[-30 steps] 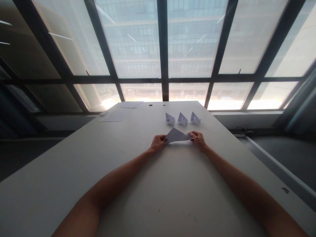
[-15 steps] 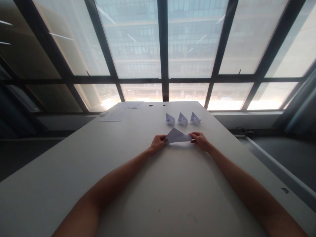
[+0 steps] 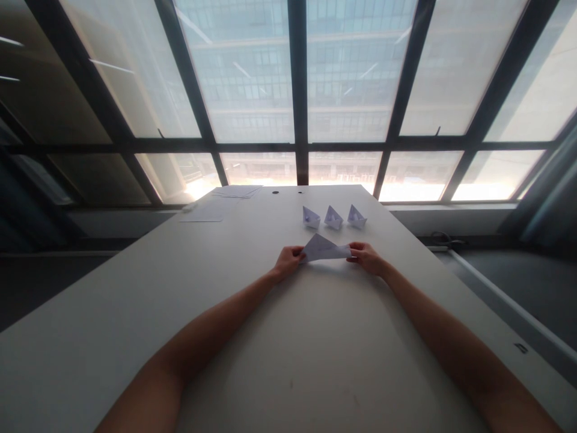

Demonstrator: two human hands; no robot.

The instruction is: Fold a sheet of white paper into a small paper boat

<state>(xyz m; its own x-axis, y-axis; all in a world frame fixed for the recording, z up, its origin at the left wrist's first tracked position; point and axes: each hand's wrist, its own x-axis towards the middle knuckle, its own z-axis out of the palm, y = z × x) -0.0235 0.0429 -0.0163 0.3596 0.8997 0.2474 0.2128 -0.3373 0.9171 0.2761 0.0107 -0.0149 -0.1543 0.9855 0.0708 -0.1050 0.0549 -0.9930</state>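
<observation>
A piece of folded white paper with a pointed top spans the gap between my two hands, just over the table. My left hand is closed on its left end. At the right end, the fingers of my right hand pinch the paper's edge. Three folded paper boats stand in a row right behind it: a left boat, a middle boat and a right boat.
The white table stretches toward a large framed window. Flat sheets of paper lie at its far left. Small dark round holes show near the far edge. A white pipe runs beside the table at right.
My right hand has shifted very slightly at the paper's right end, and that end sits a touch differently. My left hand and the three boats stay where they were.
</observation>
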